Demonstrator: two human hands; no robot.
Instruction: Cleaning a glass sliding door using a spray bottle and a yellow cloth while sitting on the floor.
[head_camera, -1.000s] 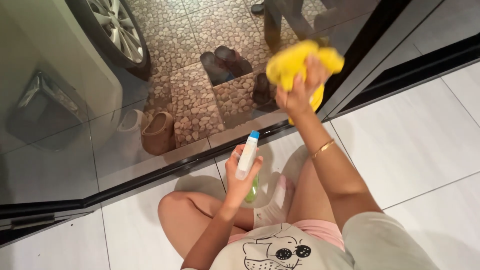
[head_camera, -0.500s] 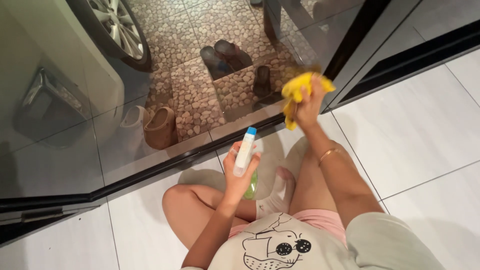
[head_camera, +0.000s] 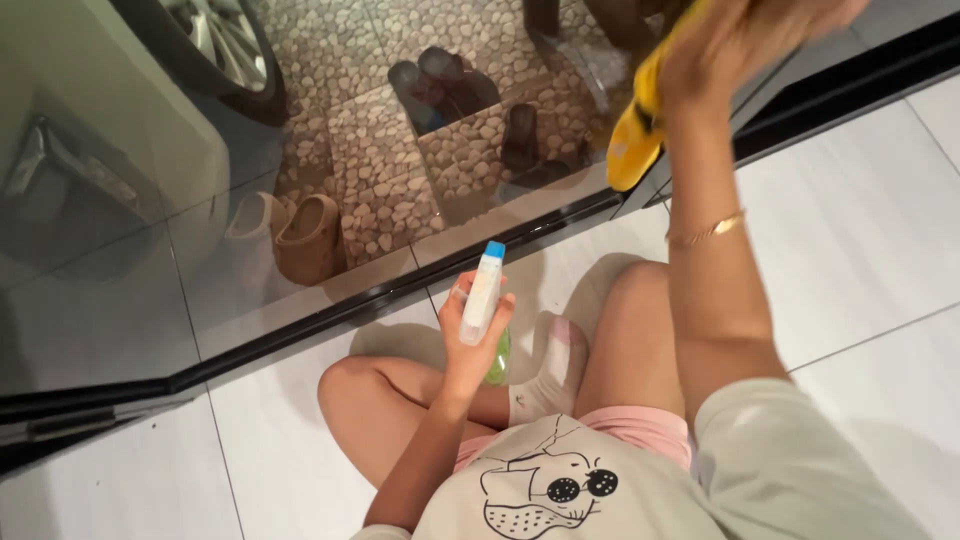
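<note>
The left hand (head_camera: 470, 335) wraps its fingers around a spray bottle (head_camera: 482, 297) with a blue cap, upright above the crossed legs. The right hand (head_camera: 735, 40), far right, clutches a yellow cloth (head_camera: 632, 140) against the glass door (head_camera: 300, 150), fingers closed on it.

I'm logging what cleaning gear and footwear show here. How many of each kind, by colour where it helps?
Yellow cloth, in the right hand: 1
Spray bottle, blue-capped, in the left hand: 1
Tan clogs behind the glass door: 1
Pale clogs: 1
Dark sandals: at least 3
Total: at least 7
</note>
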